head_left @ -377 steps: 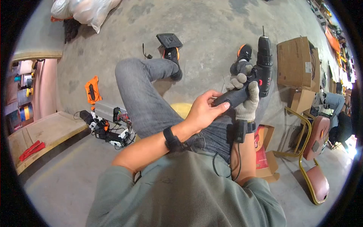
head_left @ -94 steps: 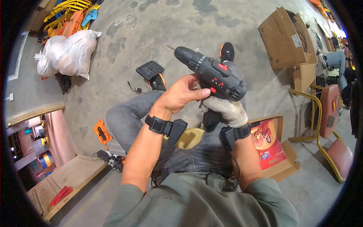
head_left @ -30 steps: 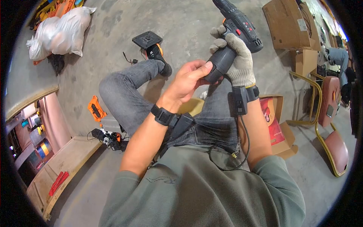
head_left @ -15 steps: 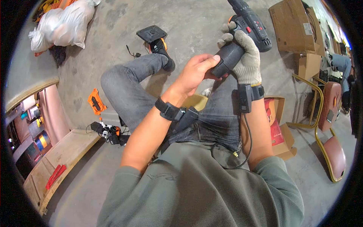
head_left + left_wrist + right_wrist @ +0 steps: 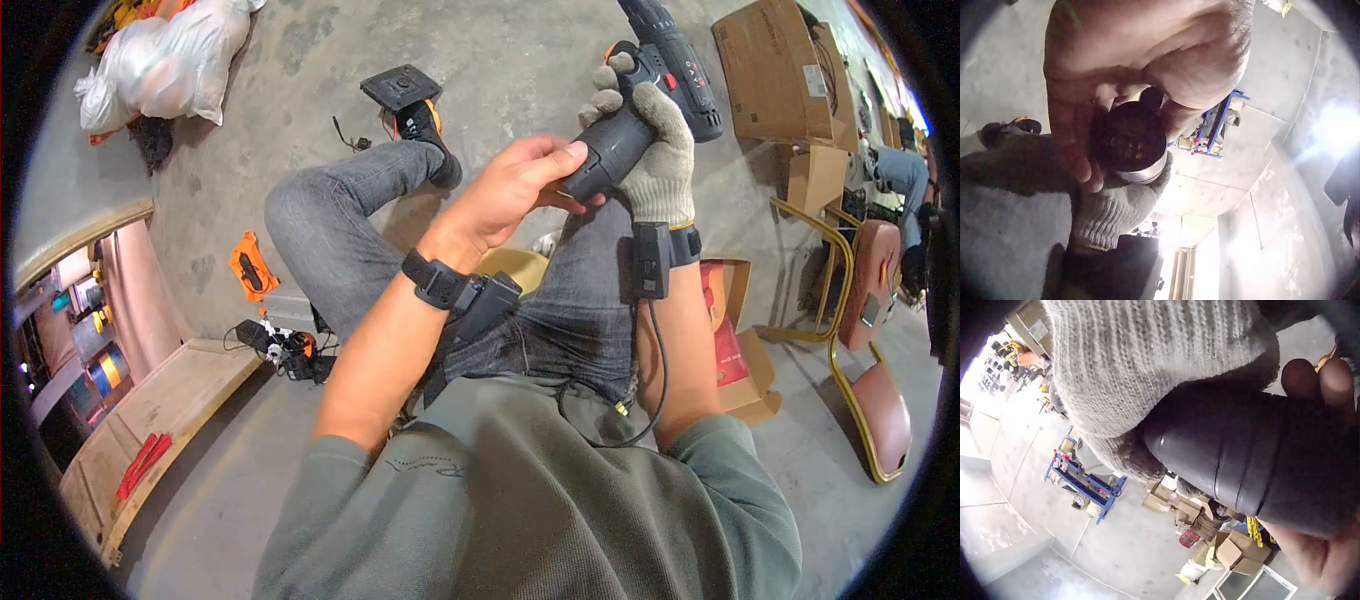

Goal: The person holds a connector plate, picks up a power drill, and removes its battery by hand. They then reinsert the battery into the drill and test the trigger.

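A black cordless drill (image 5: 682, 78) is held up over the right thigh, its head toward the top right of the head view. The gloved right hand (image 5: 655, 150) grips the drill's handle. The bare left hand (image 5: 518, 188) pinches the handle's thick lower end (image 5: 607, 152) between thumb and fingers. In the left wrist view the round end face (image 5: 1129, 137) shows between the fingers of the left hand (image 5: 1141, 56). From the right wrist, the dark grip end (image 5: 1241, 456) runs from the knitted glove (image 5: 1160, 369) to the bare fingertips.
On the floor lie a black plate (image 5: 401, 88) by one shoe, an orange item (image 5: 252, 267) and a cluster of parts (image 5: 290, 350). A cardboard box (image 5: 770, 75), an open red-lined box (image 5: 735, 350) and a chair (image 5: 870, 280) are at the right; a wooden bench (image 5: 165, 410) is at the left.
Since a second ago, both hands and the drill have shifted slightly to the right in the head view. Earlier, the drill lay across the view with the left hand by its body; now that hand pinches the handle's end.
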Tool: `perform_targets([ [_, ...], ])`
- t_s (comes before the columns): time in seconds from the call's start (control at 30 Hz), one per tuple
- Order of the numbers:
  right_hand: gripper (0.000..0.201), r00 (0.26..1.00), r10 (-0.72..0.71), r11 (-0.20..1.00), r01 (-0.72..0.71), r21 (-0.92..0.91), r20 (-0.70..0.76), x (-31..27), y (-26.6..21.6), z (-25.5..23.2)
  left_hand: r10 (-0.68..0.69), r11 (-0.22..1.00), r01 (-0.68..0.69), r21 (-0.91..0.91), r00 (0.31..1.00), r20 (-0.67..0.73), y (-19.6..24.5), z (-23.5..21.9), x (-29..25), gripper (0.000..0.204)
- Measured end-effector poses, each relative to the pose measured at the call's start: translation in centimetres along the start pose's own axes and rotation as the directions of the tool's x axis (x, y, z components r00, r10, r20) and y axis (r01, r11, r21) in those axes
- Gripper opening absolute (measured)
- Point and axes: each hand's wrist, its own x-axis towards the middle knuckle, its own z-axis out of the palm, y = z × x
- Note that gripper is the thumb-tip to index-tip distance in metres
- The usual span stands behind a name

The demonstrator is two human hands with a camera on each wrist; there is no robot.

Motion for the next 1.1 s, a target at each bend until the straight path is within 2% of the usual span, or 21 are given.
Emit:
perform_targets([
  [0.27,0.039,0.999,0.024,1.0,-0.024,-0.01,0.035,0.7,0.0,-0.2,-0.026,0.999,0.027,0.032,1.0,-0.017,0.3,-0.1,0.7,0.042],
  [0.37,0.038,1.0,0.005,0.999,-0.004,-0.036,0.023,0.6,0.1,0.0,0.006,0.999,-0.008,-0.04,0.999,-0.037,-0.4,0.0,0.8,0.04],
  [0.5,0.038,1.0,-0.018,0.999,0.017,-0.03,-0.022,0.6,0.1,0.4,0.051,0.996,-0.06,-0.063,0.989,-0.141,-1.0,1.3,1.0,0.039],
  [0.57,0.038,0.998,-0.018,0.997,0.014,0.079,0.052,0.7,0.2,0.3,0.074,0.994,-0.087,-0.072,0.983,-0.169,-1.3,1.9,1.1,0.039],
  [0.7,0.036,0.999,-0.023,0.995,0.019,0.102,0.037,1.1,0.1,-0.4,0.052,0.99,-0.079,-0.119,0.975,-0.216,-1.4,2.9,0.9,0.034],
  [0.77,0.035,0.998,-0.051,0.999,0.051,-0.008,-0.04,0.8,0.0,-0.5,0.036,0.989,-0.066,-0.13,0.974,-0.222,-1.7,3.3,0.5,0.032],
  [0.87,0.034,0.998,-0.065,0.994,0.064,-0.085,-0.011,0.6,0.2,-0.3,0.047,0.982,-0.083,-0.169,0.978,-0.203,-2.0,3.3,-0.2,0.029],
  [1.03,0.033,0.997,-0.06,0.995,0.057,-0.078,-0.039,0.2,0.5,0.4,0.026,0.984,-0.065,-0.167,0.974,-0.225,-2.0,3.3,-1.0,0.028],
  [1.1,0.039,0.998,-0.041,0.994,0.036,-0.1,-0.048,-0.2,0.6,0.6,0.021,0.978,-0.065,-0.199,0.977,-0.214,-1.9,3.2,-1.2,0.028],
])
